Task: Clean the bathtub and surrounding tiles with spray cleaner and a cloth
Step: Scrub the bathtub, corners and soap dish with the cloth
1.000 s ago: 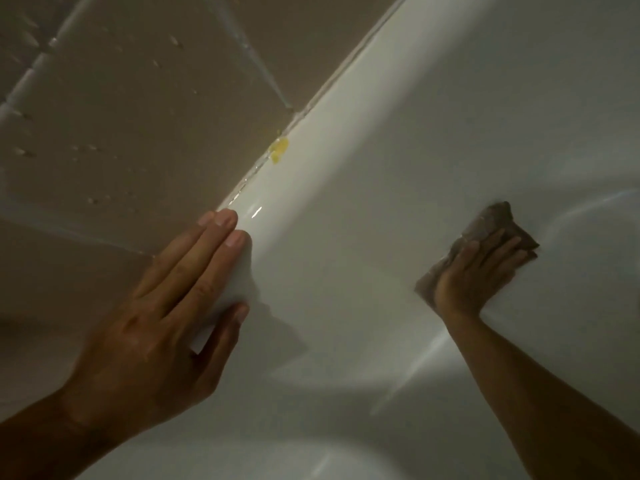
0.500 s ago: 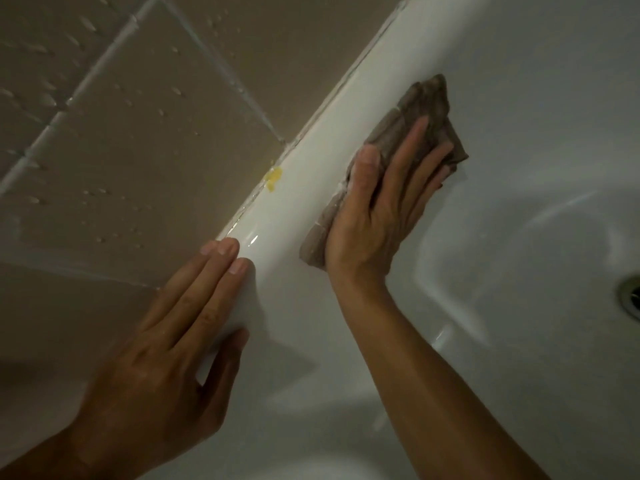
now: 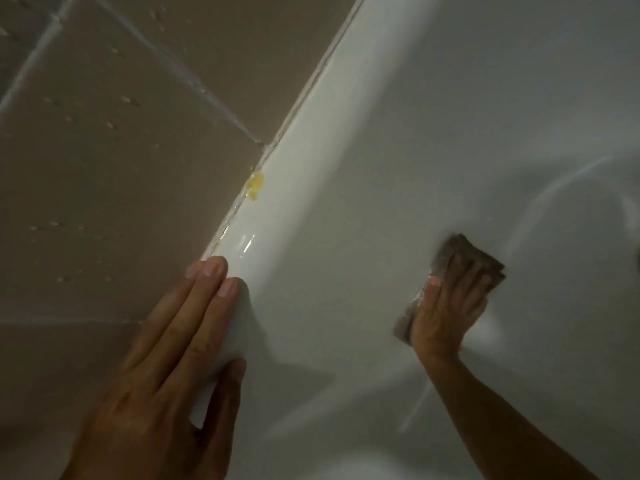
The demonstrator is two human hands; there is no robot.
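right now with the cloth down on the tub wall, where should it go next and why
Probably sweep the cloth up and left to the yellow spot on the tub rim, beside the tile seam. The right hand presses the cloth flat on the inner wall, well below that spot, which looks unwiped. The left hand rests flat on the rim, bracing.

Left hand (image 3: 166, 375) on bathtub (image 3: 363, 168) rim beside tiles (image 3: 121, 168), right hand (image 3: 446, 306) on cloth (image 3: 460, 247) inside bathtub
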